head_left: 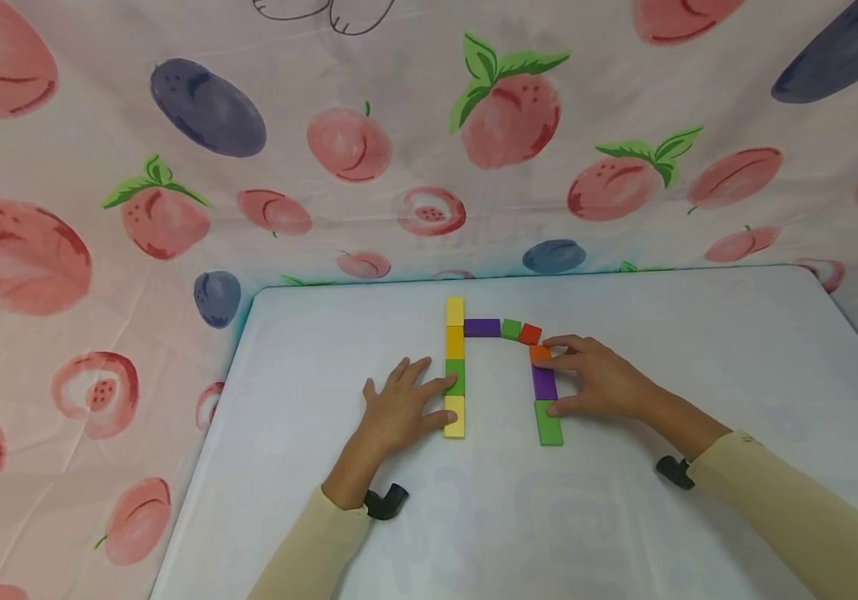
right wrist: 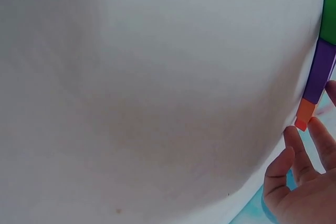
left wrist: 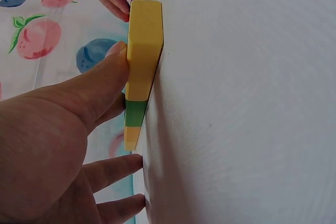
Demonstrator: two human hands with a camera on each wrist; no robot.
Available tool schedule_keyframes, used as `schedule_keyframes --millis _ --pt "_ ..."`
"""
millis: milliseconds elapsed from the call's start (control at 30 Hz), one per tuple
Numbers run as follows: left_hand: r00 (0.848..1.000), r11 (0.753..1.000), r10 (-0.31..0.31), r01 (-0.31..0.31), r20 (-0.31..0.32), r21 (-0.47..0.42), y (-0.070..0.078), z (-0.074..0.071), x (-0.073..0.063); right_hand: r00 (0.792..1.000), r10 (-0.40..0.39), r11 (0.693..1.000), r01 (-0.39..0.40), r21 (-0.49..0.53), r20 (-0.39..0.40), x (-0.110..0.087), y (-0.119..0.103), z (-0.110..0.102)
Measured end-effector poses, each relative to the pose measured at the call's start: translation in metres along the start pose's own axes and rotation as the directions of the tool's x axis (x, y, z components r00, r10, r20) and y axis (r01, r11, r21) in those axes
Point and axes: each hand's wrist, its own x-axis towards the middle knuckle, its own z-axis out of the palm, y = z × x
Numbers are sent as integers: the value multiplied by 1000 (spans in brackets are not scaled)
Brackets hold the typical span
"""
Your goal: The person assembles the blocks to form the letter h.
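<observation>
Left hand (head_left: 399, 404) flat on white surface (head_left: 324, 350), straight fingers pressing the column's near yellow block (head_left: 455, 417) and green block (head_left: 456, 377). Right hand (head_left: 597, 377) relaxed, fingertips against orange block (head_left: 539, 352), purple block (head_left: 545, 382), long green block (head_left: 548, 422).

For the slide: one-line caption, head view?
Left hand and right hand press flat against an arch of coloured blocks on a white table.
</observation>
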Motion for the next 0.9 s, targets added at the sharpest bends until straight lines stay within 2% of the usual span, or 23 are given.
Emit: schedule_keyframes --millis 333,900 --pt "1000 1000 2 -2 -5 5 1 -1 0 999 28 998 -27 53 -17 1 -1 -1" --pt "1000 1000 -2 2 0 10 -1 1 0 1000 31 998 -31 46 0 0 2 0"
